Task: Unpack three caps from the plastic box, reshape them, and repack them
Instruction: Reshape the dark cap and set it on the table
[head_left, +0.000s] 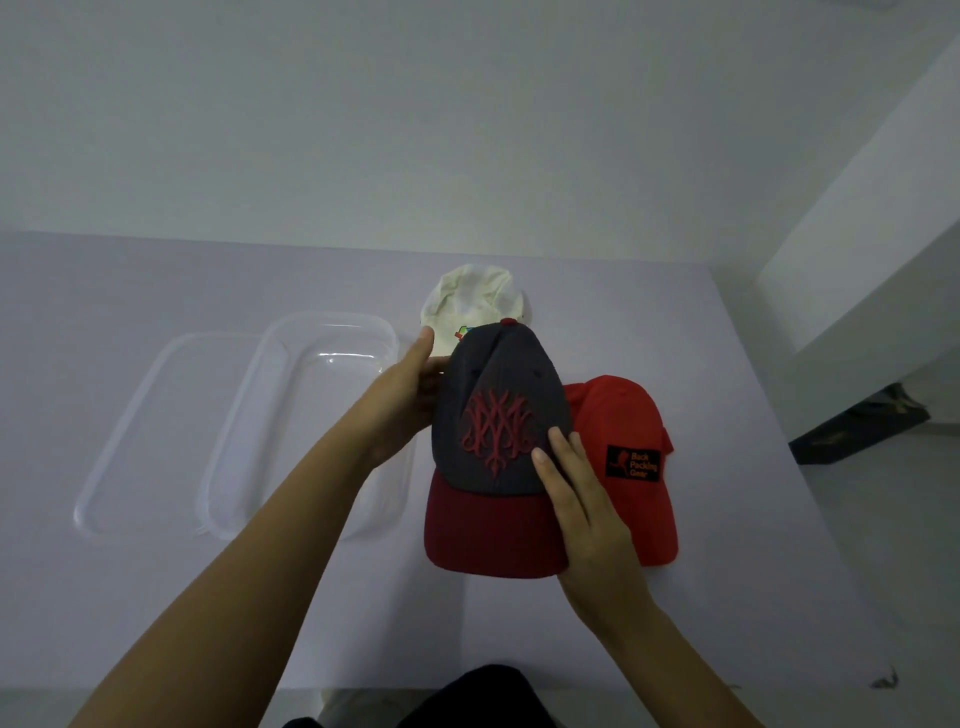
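Note:
A dark grey cap (496, 395) with a red emblem and a maroon brim is held above the table between both hands. My left hand (410, 400) cups the cap's left side, thumb up along the crown, fingers hidden behind it. My right hand (582, 509) lies with straight fingers on the cap's front right and over the brim. A red cap (631, 441) with a black patch lies on the table just right of it. A crumpled white cap (470, 304) sits behind. The clear plastic box (322, 415) stands empty to the left.
The box's clear lid (140, 431) lies flat left of the box. The white table (156, 291) ends at a wall behind and drops off on the right, where a dark object (862, 423) lies on the floor.

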